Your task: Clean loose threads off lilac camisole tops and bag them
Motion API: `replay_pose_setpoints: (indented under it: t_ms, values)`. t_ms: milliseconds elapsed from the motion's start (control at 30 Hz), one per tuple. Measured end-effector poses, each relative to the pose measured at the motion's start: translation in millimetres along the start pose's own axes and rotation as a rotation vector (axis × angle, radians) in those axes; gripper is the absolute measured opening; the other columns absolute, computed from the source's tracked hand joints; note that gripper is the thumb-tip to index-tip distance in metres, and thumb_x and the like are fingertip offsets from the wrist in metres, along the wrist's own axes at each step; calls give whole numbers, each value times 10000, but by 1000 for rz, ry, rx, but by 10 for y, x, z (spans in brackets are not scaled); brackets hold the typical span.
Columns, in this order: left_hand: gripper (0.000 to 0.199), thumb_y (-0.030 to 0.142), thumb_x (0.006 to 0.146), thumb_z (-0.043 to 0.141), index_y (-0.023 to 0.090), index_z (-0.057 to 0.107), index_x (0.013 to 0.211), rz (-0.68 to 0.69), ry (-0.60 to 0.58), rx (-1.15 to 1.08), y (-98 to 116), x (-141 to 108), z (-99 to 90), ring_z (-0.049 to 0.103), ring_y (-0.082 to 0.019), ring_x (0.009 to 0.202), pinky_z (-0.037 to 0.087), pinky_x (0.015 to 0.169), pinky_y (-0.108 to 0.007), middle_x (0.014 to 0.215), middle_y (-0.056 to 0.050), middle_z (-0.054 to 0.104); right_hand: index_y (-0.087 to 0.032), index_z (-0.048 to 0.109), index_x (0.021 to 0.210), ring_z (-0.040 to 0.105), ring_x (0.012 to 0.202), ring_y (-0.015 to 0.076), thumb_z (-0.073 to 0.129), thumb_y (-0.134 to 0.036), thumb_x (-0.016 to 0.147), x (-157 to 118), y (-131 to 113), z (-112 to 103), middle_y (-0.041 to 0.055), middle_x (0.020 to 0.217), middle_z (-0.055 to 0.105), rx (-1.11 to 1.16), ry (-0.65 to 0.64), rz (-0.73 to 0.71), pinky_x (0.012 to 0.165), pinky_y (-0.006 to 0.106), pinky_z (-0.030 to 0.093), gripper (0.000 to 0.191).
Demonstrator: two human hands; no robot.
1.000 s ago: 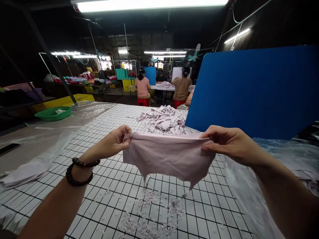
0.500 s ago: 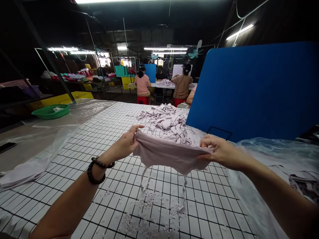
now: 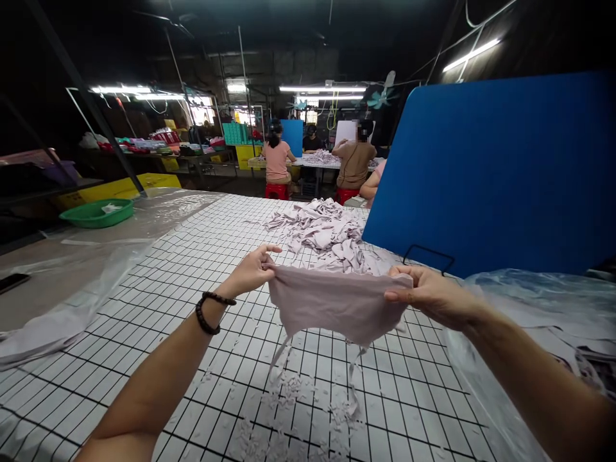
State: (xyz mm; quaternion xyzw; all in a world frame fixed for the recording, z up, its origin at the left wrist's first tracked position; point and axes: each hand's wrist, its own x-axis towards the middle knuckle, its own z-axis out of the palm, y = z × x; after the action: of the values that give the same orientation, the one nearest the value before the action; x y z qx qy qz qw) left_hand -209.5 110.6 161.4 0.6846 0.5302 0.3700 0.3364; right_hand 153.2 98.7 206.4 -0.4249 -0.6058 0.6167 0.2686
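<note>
A pale mauve garment (image 3: 332, 300) with two thin straps is stretched between my hands above the table. My left hand (image 3: 255, 266) pinches its left upper corner between thumb and fingers, a dark beaded bracelet on that wrist. At the opposite corner, my right hand (image 3: 423, 292) grips the cloth with the thumb in front. The straps dangle from the lower edge toward a scatter of small fabric scraps (image 3: 289, 388). Just beyond the garment lies a heap of matching mauve pieces (image 3: 327, 231).
The table carries a white cloth with a black grid (image 3: 192, 256). A large blue board (image 3: 491, 173) stands at right, near plastic sheeting (image 3: 500, 282). On the left are a green basin (image 3: 96, 215) and a phone (image 3: 13, 282). Several people sit farther back.
The garment's upper edge is now pulled straighter and its body hangs lower and flatter. Both my hands have shifted slightly to the right, keeping their grip.
</note>
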Motion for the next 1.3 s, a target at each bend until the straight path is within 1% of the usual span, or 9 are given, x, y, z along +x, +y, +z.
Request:
replay_pose_setpoints:
  t_ms: [300, 400, 533, 633, 767, 833, 967, 1133, 1300]
  values:
    - [595, 64, 706, 615, 131, 414, 1262, -260, -52, -691, -368, -16, 414, 545, -77, 643, 465, 725, -276, 738, 27, 550, -208, 501, 769, 507, 532, 111, 787, -398, 636, -7, -121, 38, -25, 672, 546, 168, 181, 14, 462, 226, 397, 368]
    - [578, 97, 714, 646, 155, 458, 1258, -354, -116, -786, -421, -121, 688, 595, -121, 820, 465, 833, -314, 1048, -93, 580, -211, 491, 735, 498, 514, 106, 810, -392, 594, -14, -263, 96, -39, 650, 535, 133, 152, 2, 463, 231, 396, 393]
    - [685, 208, 736, 693, 226, 394, 1352, -363, -316, -885, -398, -281, 1137, 475, -226, 1200, 364, 1016, -377, 1415, -152, 352, -201, 460, 685, 473, 492, 93, 829, -372, 560, -45, -488, 166, -47, 607, 501, 46, 48, 3, 458, 227, 376, 425]
    - [747, 281, 739, 716, 235, 344, 1385, -393, -409, -939, -331, -365, 1479, 406, -233, 1277, 303, 1068, -390, 1464, -148, 288, -205, 429, 664, 453, 481, 89, 821, -366, 567, -97, -645, 198, -48, 587, 467, 12, 10, 4, 446, 223, 365, 434]
    - [618, 340, 741, 718, 155, 482, 1282, -363, -514, -1096, -190, -455, 1817, 487, -244, 1209, 347, 1050, -412, 1368, -177, 437, -202, 408, 688, 432, 484, 74, 802, -343, 606, -184, -762, 217, -51, 606, 453, 22, 41, -13, 438, 201, 356, 426]
    - [528, 351, 748, 710, 143, 549, 1206, -302, -443, -1188, -127, -510, 1905, 511, -253, 1181, 397, 1013, -411, 1319, -174, 495, -197, 400, 697, 449, 498, 76, 796, -338, 622, -215, -766, 203, -46, 629, 476, 41, 52, -18, 450, 198, 370, 426]
    - [445, 393, 767, 678, 170, 589, 1142, -276, -154, -1195, -88, -604, 1935, 534, -273, 1133, 481, 906, -429, 1256, -153, 554, -199, 383, 703, 492, 528, 97, 779, -342, 656, -238, -715, 127, -31, 647, 502, 56, 108, -21, 462, 205, 399, 423]
    - [444, 461, 770, 645, 160, 598, 1092, -258, -71, -1073, -107, -676, 1905, 570, -282, 1051, 496, 858, -440, 1151, -149, 613, -213, 401, 733, 527, 548, 113, 761, -326, 688, -254, -682, 104, -33, 665, 536, 106, 133, 8, 470, 212, 414, 380]
    - [468, 498, 794, 604, 199, 541, 1148, -298, 56, -1082, -99, -718, 2019, 563, -250, 1088, 447, 929, -415, 1240, -127, 566, -200, 419, 715, 508, 539, 103, 764, -318, 683, -278, -693, 152, -29, 658, 524, 68, 93, 2, 468, 206, 401, 367]
